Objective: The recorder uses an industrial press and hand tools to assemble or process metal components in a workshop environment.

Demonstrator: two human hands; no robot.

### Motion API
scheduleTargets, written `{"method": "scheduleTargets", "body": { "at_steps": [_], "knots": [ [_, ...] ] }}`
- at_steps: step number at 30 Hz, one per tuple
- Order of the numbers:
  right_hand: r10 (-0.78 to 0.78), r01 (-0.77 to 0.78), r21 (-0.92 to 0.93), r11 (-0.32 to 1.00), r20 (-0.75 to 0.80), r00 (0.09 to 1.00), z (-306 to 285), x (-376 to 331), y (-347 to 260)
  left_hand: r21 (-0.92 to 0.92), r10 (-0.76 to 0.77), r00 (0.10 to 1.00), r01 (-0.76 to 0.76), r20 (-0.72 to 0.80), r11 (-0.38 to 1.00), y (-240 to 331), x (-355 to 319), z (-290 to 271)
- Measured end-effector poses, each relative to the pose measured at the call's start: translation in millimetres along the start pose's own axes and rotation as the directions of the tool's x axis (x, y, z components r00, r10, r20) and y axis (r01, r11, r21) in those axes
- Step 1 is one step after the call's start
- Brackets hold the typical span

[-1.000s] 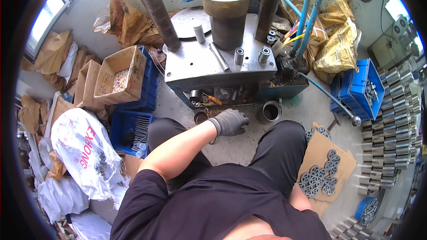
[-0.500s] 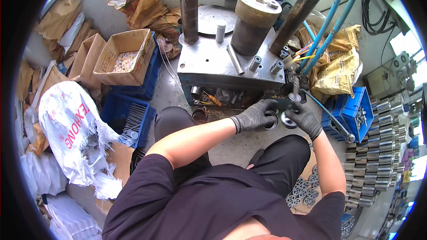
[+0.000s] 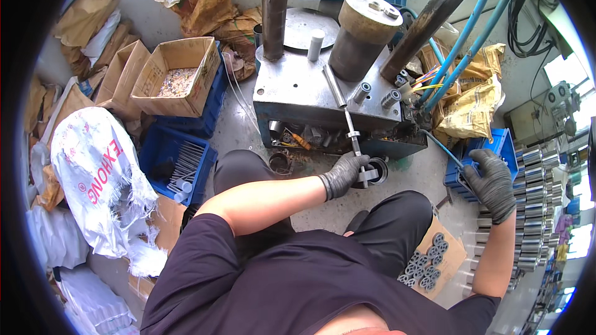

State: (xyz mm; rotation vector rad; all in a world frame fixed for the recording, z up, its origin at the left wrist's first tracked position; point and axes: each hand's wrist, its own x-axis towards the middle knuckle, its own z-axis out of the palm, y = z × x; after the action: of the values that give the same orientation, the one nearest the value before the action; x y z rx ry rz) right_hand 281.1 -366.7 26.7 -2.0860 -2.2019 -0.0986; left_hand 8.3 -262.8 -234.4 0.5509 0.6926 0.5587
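Observation:
My left hand (image 3: 346, 175), in a dark glove, is closed round a slim metal rod (image 3: 354, 136) with collars along it. The rod leans up toward the press table (image 3: 292, 90). Against the same hand is a short metal tube (image 3: 383, 170), seen from its round mouth; I cannot tell how rod and tube are joined. My right hand (image 3: 492, 183), gloved too, is apart from them with fingers spread, over the near side of a blue crate (image 3: 503, 142). On the press table lie a loose metal tube (image 3: 334, 85) and small ribbed cylinders (image 3: 361, 92).
Thick steel columns (image 3: 274, 12) and a heavy cylinder (image 3: 354, 43) rise from the press. At left are a cardboard box (image 3: 195, 90) and a blue bin of rods (image 3: 152, 149). Stacked metal tubes (image 3: 531, 211) stand right; wheel-like discs (image 3: 428, 263) lie on cardboard (image 3: 453, 251).
My right hand has let go of the rod and moved right to the blue crate, its fingers now spread. The rod is now in my left hand. The view has shifted slightly.

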Motion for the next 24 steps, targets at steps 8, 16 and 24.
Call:
{"method": "scheduleTargets", "body": {
  "at_steps": [8, 16, 24],
  "knots": [
    [0.196, -0.193, -0.035, 0.981, 0.237, 0.952, 14, -16, 53, -0.015, -0.019, 0.986, 0.016, -0.165, 1.0, 12, 34, -7],
    [0.143, -0.138, -0.046, 0.989, 0.137, 0.98, 20, -16, 44, 0.174, 0.193, 0.952, -0.154, -0.238, 0.973, 20, 69, -42],
    [0.143, -0.147, -0.162, 0.976, -0.035, 0.989, 25, -15, 30, 0.473, 0.471, 0.868, -0.354, -0.154, 0.807, 19, 58, -56]
  ]
}}
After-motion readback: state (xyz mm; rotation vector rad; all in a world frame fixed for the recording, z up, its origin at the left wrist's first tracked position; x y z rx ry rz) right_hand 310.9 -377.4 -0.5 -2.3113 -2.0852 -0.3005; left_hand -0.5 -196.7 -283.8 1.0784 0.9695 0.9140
